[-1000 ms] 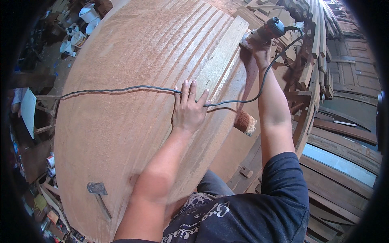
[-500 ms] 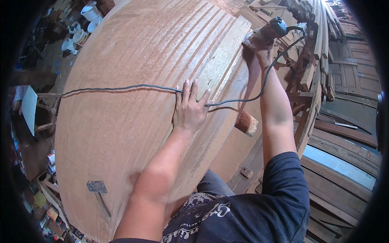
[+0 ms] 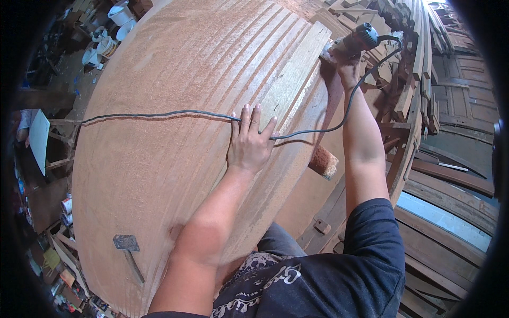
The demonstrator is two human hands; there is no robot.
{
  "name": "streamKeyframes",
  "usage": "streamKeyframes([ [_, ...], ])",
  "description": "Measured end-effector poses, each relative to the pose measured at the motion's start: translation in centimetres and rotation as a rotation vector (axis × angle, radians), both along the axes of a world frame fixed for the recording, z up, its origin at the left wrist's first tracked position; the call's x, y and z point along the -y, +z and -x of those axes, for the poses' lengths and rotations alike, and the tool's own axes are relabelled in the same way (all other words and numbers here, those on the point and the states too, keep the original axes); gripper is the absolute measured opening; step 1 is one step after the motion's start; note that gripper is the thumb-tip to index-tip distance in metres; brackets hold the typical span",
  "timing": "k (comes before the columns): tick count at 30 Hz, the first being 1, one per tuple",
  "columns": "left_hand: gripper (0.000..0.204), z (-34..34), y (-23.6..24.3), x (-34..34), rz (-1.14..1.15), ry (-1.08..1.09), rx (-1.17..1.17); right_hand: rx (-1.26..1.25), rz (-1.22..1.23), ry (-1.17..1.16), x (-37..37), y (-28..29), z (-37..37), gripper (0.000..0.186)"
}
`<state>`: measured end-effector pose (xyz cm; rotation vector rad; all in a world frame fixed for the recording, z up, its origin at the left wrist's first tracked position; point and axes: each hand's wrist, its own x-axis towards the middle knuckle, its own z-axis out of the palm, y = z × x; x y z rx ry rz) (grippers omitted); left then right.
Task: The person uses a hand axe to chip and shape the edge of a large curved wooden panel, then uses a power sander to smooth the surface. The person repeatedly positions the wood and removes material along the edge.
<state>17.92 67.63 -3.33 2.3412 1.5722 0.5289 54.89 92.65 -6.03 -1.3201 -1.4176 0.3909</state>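
Observation:
At the far right end of a large curved wooden panel [image 3: 143,159], my right hand [image 3: 347,69] grips a corded trim router [image 3: 356,41], its dark cylindrical body tilted to the upper right. The base of the router is at the end of a pale straight board [image 3: 291,74], partly hidden by my fingers. My left hand [image 3: 249,143] lies flat with spread fingers on the near part of that board. The black cord [image 3: 175,113] crosses the panel, passes under my left fingers and curves up beside my right forearm. Several parallel grooves run along the panel to the board's left.
A hatchet-like hammer [image 3: 127,244] lies on the panel at the lower left. Reddish sawdust covers much of the surface. Under the right edge a wooden block end [image 3: 323,161] sticks out. Stacked planks [image 3: 445,212] fill the right side, and white buckets [image 3: 121,16] stand at the far left.

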Motion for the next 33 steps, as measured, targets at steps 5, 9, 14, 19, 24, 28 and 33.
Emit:
streamKeyframes([
  [5,0.043,0.0,0.1,0.0,0.006,-0.007,0.010,-0.058,0.044,0.047,-0.4,0.1,-0.7,0.039],
  [9,0.043,0.0,-0.1,0.0,-0.025,-0.005,0.026,-0.047,0.053,0.035,-0.4,-0.1,-0.6,0.039],
  [14,0.043,0.0,0.0,0.0,-0.019,-0.004,0.020,-0.033,0.053,0.024,-0.4,0.0,-0.7,0.039],
  [19,0.043,-0.1,-0.1,0.0,-0.004,-0.002,0.009,-0.032,0.058,0.011,-0.4,0.1,-0.9,0.040],
  [24,0.044,0.0,0.1,0.0,0.005,-0.002,0.010,-0.031,0.060,-0.001,-0.4,0.1,-1.2,0.040],
  [28,0.044,0.0,0.1,0.0,-0.001,0.001,0.012,-0.032,0.063,-0.004,-0.6,0.0,-1.2,0.040],
  [33,0.043,0.0,0.2,0.0,-0.005,0.004,0.010,-0.030,0.066,0.000,-0.8,-0.2,-1.3,0.040],
])
